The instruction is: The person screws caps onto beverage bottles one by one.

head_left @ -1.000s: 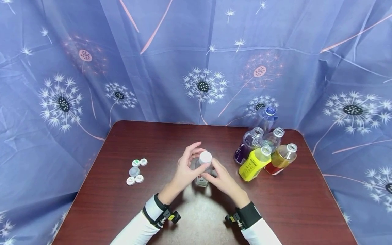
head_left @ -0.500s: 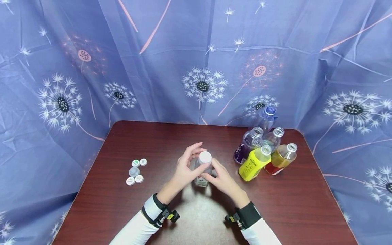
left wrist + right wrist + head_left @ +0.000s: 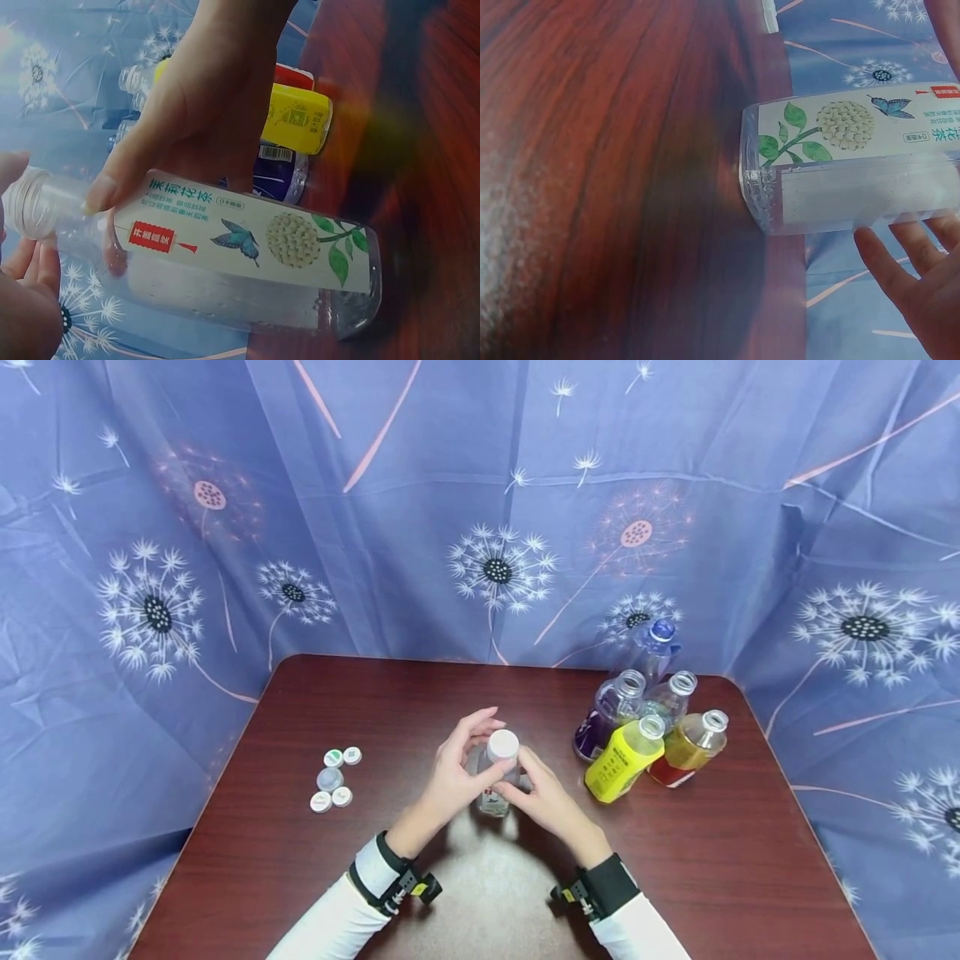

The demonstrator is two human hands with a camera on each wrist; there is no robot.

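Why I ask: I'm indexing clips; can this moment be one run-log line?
right hand: grips jasmine tea bottle; left hand: around its top; white cap: atop bottle; loose caps: left side; other bottles: right side

Room to pass lies between the caps (image 3: 330, 779) and left hand (image 3: 457, 768); clustered bottles (image 3: 639, 739) block the right.

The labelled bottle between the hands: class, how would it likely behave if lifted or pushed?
The bottle is probably light: only droplets show inside. Its tall, narrow body could tip if pushed high. Flattish sides make it unlikely to roll far.
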